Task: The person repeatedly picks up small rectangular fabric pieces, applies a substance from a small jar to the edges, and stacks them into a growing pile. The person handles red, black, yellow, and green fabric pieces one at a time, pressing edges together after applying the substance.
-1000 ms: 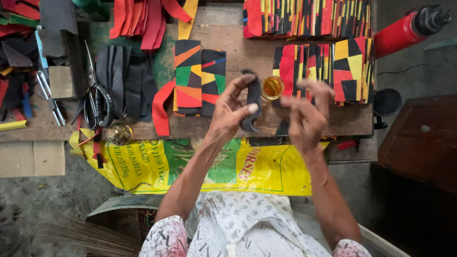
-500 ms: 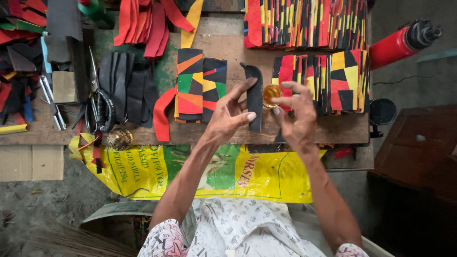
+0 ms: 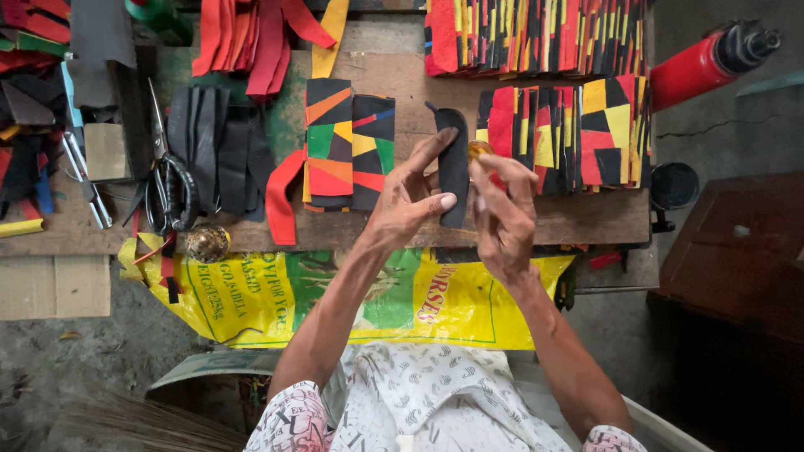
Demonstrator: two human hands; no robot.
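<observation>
Near the left edge of the worn wooden workbench (image 3: 394, 71) lie a pair of black-handled metal scissors (image 3: 166, 180), and just right of them a row of flat black leather strips (image 3: 219, 151). Red leather strips (image 3: 251, 33) hang over the bench's far edge above these. Toward the middle of the bench sit two patchwork panels of black, orange, green and yellow leather (image 3: 347, 146). Just right of them the left hand (image 3: 406, 201) is raised over the near edge, its thumb and fingers pinched on a narrow black leather strip (image 3: 454, 163) held upright above the bench. The right hand (image 3: 502, 209) is beside it, fingers curled toward the strip's right edge; whether it grips anything I cannot tell. Past the hands, stacks of red, yellow and black patchwork pieces (image 3: 578, 134) fill the right end of the bench. A yellow printed sack (image 3: 251, 293) hangs from the near edge.
</observation>
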